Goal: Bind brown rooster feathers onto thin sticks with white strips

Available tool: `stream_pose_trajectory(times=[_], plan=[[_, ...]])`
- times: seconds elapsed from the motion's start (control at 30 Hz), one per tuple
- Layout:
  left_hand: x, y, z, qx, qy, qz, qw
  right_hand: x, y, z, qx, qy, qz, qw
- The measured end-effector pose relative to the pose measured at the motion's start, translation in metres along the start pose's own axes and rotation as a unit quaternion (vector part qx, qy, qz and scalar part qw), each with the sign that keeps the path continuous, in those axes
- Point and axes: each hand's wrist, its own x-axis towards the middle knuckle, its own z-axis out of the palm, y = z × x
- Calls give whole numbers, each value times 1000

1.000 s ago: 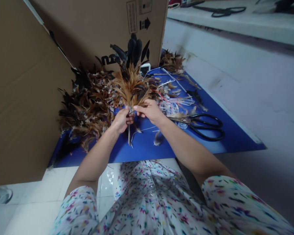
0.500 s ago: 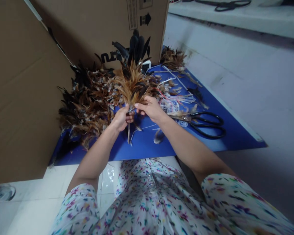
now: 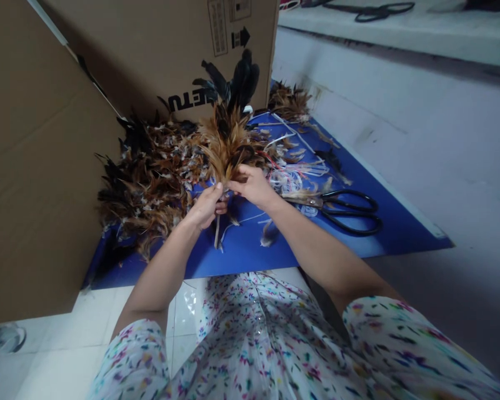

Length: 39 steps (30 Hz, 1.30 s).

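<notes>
A bundle of feathers (image 3: 225,133), golden brown low down with long black plumes on top, stands upright over the table. My left hand (image 3: 208,206) is closed round its base, where a thin stick (image 3: 217,230) pokes out below the fingers. Against the bundle's lower right side, my right hand (image 3: 252,186) pinches at the feather base with thumb and fingers. Whether it grips a single feather there is hidden. Right of my right wrist lie large black-handled scissors (image 3: 350,211), their blades partly under loose feathers.
A heap of brown and black feathers (image 3: 150,178) covers the left of the blue tabletop (image 3: 250,258). White string (image 3: 289,178) lies tangled at centre right. Cardboard boxes (image 3: 162,50) wall off the back and left. Another pair of scissors (image 3: 383,11) rests on a ledge.
The black plumes have tipped slightly to the right. Both hands stay at the bundle's base, with the right fingers shifted a little. The camera view has moved slightly.
</notes>
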Motion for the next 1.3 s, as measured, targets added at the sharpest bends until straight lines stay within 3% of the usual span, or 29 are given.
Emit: stream_pose_trajectory(times=[0.13,0.43,0.63,0.77,0.83,0.9,0.97,1.03,1.17,1.3], plan=[[-1,-2,-2,14,-12,17,1000,3,1,-2,-30,3,-41,999],[2,-7,-4,45,-29,49,997,4,9,-4,-63,9,-63,996],[2,-5,-1,22,10,48,999,0,5,-1,-119,57,-66,989],[3,1,-1,1,51,57,997,-2,-2,-4,-202,141,-88,965],[3,1,-2,9,63,66,996,-1,-2,-6,-261,126,-48,956],[3,-1,-1,32,68,78,994,-2,0,-6,-278,51,34,959],[4,-7,0,65,65,86,992,-3,3,-2,-235,-19,94,967],[5,-13,1,99,59,89,989,-4,6,3,-150,-44,107,982],[3,-21,8,161,57,90,981,-6,9,13,15,5,99,995],[-5,-19,17,172,51,80,980,-5,10,17,71,66,104,990]])
